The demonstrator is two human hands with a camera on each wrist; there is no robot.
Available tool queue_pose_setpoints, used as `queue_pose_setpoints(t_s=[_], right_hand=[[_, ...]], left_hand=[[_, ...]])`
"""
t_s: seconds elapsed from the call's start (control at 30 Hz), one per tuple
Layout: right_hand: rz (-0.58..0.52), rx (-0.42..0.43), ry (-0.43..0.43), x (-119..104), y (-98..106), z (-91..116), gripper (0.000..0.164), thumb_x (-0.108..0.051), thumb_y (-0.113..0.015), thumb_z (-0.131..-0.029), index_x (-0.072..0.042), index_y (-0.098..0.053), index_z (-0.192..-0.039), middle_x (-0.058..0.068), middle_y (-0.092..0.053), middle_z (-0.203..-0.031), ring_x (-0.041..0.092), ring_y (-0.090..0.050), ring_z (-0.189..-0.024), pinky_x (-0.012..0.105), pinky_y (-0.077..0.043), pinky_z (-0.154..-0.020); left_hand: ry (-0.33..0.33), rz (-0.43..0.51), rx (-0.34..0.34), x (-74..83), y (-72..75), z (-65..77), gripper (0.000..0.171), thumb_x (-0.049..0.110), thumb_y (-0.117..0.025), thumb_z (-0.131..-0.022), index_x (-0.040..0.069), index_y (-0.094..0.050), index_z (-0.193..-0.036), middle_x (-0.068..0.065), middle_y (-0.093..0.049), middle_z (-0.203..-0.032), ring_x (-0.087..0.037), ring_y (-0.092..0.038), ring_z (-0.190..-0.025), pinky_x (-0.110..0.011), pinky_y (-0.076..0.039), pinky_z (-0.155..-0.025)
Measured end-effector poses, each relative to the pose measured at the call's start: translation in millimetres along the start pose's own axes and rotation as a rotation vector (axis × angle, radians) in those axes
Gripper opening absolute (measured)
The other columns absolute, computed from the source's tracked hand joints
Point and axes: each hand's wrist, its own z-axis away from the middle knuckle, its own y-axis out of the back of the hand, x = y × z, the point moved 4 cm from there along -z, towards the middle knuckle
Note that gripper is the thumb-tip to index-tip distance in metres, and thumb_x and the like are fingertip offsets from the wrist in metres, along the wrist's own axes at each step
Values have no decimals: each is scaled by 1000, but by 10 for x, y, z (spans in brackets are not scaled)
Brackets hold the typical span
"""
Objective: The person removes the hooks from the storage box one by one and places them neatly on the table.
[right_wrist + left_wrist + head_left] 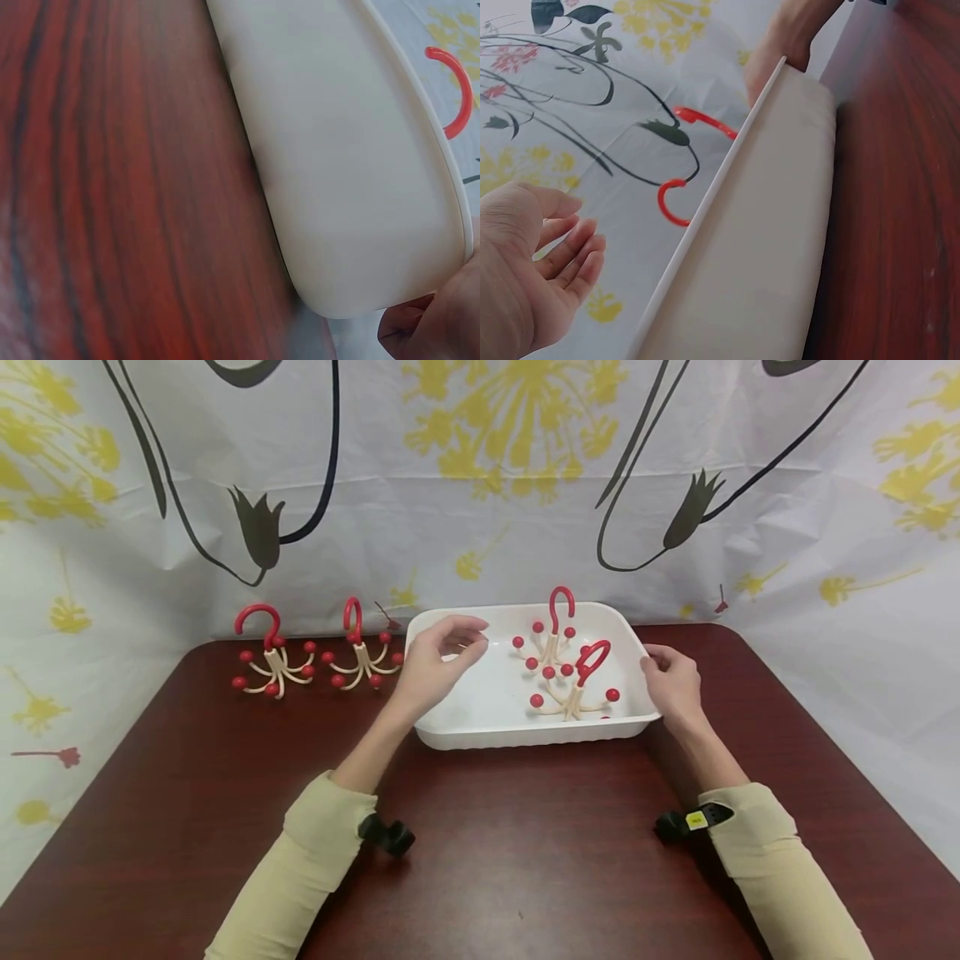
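Observation:
A white plastic tray (pixel 502 739) sits on the table with two multi-arm hangers inside. Each hanger has a red hook, cream arms and red ball tips; one hanger (pixel 552 647) stands farther back, the other hanger (pixel 573 700) leans nearer the front wall. My left hand (pixel 429 668) hovers over the tray's left end, fingers loosely bent with nothing between them. At the tray's right rim, my right hand (pixel 677 687) grips the edge; in the right wrist view only part of this hand (pixel 431 322) shows at the tray's corner.
Left of the tray, two similar hangers stand on the dark red-brown table (pixel 510 843): an outer hanger (pixel 276 670) and an inner hanger (pixel 362 662) close to the tray. A patterned white cloth (pixel 420 468) hangs behind the table. Black straps circle both wrists' sleeves.

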Motion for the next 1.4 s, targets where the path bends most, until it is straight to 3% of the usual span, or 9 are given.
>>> queue_pose_setpoints(t_s=[0.3, 0.8, 1.0, 1.4], right_hand=[[-27, -15, -26, 11, 2, -5, 42, -23, -47, -105, -2, -57, -141, 18, -58, -119, 21, -54, -97, 19, -46, -72], [-50, -27, -27, 35, -4, -29, 42, -23, -48, -105, -2, -57, -141, 17, -57, -119, 22, -55, -98, 17, -46, -71], [-51, -64, 11, 30, 15, -55, 43, -23, -48, -105, 0, -57, -140, 19, -59, -118, 23, -59, -95, 14, -48, -65], [-61, -163, 28, 90, 54, -127, 44, -25, -51, -106, 0, -54, -142, 20, -57, -124, 12, -60, -87, 16, -53, -65]], left_hand=[[26, -18, -45, -19, -254, -24, 26, 7, -69, -96, -2, -67, -119, -13, -70, -102, -22, -65, -96, -31, -54, -88], [42, 66, -120, -17, -672, -75, 30, 6, -71, -94, -3, -65, -122, -14, -69, -104, -21, -66, -96, -25, -54, -87], [56, 75, -145, -5, -824, -88, 32, 7, -71, -94, -3, -64, -124, -13, -68, -105, -20, -65, -96, -23, -53, -88], [103, 83, -181, 5, -1062, -145, 33, 8, -71, -94, -1, -64, -125, -11, -68, -107, -18, -65, -96, -19, -51, -88]])
